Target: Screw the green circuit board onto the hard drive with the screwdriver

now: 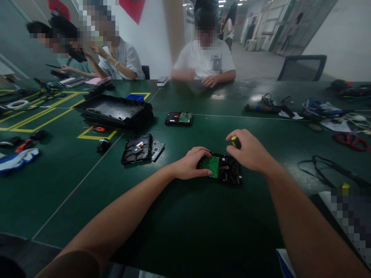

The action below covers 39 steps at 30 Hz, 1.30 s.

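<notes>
Right hand [249, 151]: yellow-black handle [236, 142] was pinched | hard drive [228, 172] was positioned just left, long axis left-to-right | left end was clasped by left hand [189, 164]

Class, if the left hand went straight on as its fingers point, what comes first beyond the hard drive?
Past the hard drive, the left hand would probably meet the right hand and its screwdriver, though their height above the table is unclear.

The left hand [193, 164] hides one end of the hard drive [228, 170] from us; below the right hand [247, 150], we cannot see the yellow-ended tool's [236, 142] tip. Toward the counter's [179, 216] left edge, we see a glove [19, 160] cut off; beyond its far edge, a person's arm [183, 73] blurs.
</notes>
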{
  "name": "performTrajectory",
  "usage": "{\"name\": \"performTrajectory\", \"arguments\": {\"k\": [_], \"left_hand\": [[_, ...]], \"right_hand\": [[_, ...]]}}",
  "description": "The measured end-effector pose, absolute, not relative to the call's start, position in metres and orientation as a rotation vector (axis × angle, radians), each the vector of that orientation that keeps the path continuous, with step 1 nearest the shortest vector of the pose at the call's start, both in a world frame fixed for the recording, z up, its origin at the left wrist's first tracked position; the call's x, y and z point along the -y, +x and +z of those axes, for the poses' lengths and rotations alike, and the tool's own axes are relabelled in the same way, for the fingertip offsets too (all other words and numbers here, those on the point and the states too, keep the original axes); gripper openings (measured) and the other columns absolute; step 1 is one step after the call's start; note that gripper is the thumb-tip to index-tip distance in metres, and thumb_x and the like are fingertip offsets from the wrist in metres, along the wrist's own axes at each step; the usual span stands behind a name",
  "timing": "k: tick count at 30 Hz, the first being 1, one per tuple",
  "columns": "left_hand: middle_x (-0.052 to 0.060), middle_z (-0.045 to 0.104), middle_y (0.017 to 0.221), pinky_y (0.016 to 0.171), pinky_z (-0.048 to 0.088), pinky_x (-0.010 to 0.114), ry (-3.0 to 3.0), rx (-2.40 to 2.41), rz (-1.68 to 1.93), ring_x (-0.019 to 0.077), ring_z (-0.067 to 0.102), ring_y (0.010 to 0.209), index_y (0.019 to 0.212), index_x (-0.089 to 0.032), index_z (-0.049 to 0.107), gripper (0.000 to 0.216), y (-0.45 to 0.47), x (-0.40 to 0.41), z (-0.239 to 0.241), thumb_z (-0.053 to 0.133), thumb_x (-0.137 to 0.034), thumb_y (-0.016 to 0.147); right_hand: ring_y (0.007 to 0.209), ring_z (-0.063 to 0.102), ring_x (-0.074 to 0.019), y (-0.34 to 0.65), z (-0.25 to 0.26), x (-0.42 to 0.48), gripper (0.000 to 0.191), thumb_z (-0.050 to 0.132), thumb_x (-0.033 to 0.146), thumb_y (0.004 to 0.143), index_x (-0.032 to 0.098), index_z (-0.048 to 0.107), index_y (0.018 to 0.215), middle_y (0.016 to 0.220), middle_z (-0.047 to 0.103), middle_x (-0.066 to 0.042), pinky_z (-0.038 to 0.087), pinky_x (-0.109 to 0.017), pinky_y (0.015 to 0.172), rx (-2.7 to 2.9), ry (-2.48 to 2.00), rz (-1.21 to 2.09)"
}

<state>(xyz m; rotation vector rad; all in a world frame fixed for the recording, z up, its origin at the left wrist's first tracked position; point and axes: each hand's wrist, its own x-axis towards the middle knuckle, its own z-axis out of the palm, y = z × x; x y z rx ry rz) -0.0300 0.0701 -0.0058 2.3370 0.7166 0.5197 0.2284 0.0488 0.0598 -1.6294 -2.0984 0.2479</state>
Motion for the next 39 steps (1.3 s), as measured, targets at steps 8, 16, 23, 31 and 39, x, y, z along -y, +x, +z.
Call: {"name": "performTrajectory", "arguments": {"k": [8,16,23,31,39], "left_hand": [[0.014,0.055,0.147,0.118,0.039,0.056,2.342,-0.695,0.553,0.0337,0.048,0.141,0.139,-0.026,0.054,0.061,-0.030,-0.069,-0.006,0.077,-0.049,0.088],[0.014,0.055,0.147,0.118,0.039,0.059,2.325,-0.690,0.551,0.0343,0.048,0.141,0.140,-0.027,0.054,0.061,-0.030,-0.068,-0.004,0.078,-0.047,0.088],[0.015,0.053,0.148,0.118,0.041,0.057,2.319,-0.711,0.537,0.0338,0.049,0.141,0.141,-0.026,0.053,0.062,-0.030,-0.067,-0.004,0.078,-0.047,0.088],[0.015,0.053,0.148,0.119,0.040,0.056,2.334,-0.715,0.541,0.0333,0.048,0.141,0.140,-0.025,0.052,0.062,-0.029,-0.067,-0.005,0.078,-0.048,0.088],[0.015,0.054,0.147,0.118,0.040,0.057,2.332,-0.706,0.555,0.0342,0.048,0.141,0.140,-0.025,0.053,0.062,-0.029,-0.067,-0.006,0.078,-0.047,0.088]], "right_hand": [[0.087,0.066,-0.0245,0.227,0.091,-0.036,0.023,0.060,0.040,0.097,0.021,0.068,0.108,0.103,0.072,-0.011,0.049,-0.037,0.076,1.934,-1.539,0.144],[0.068,0.065,-0.0181,0.217,0.083,-0.035,0.029,0.056,0.051,0.102,0.023,0.061,0.106,0.082,0.070,-0.003,0.045,-0.031,0.066,1.788,-1.464,0.216],[0.069,0.063,-0.0174,0.214,0.080,-0.035,0.024,0.057,0.045,0.102,0.022,0.060,0.106,0.085,0.070,-0.004,0.042,-0.030,0.065,1.853,-1.454,0.136],[0.069,0.062,-0.0183,0.213,0.079,-0.034,0.029,0.053,0.049,0.103,0.022,0.059,0.109,0.087,0.071,-0.006,0.042,-0.031,0.065,1.875,-1.475,0.166],[0.066,0.061,-0.0184,0.216,0.072,-0.039,0.030,0.060,0.049,0.100,0.020,0.062,0.110,0.084,0.070,-0.005,0.042,-0.033,0.064,1.871,-1.427,0.145]]}}
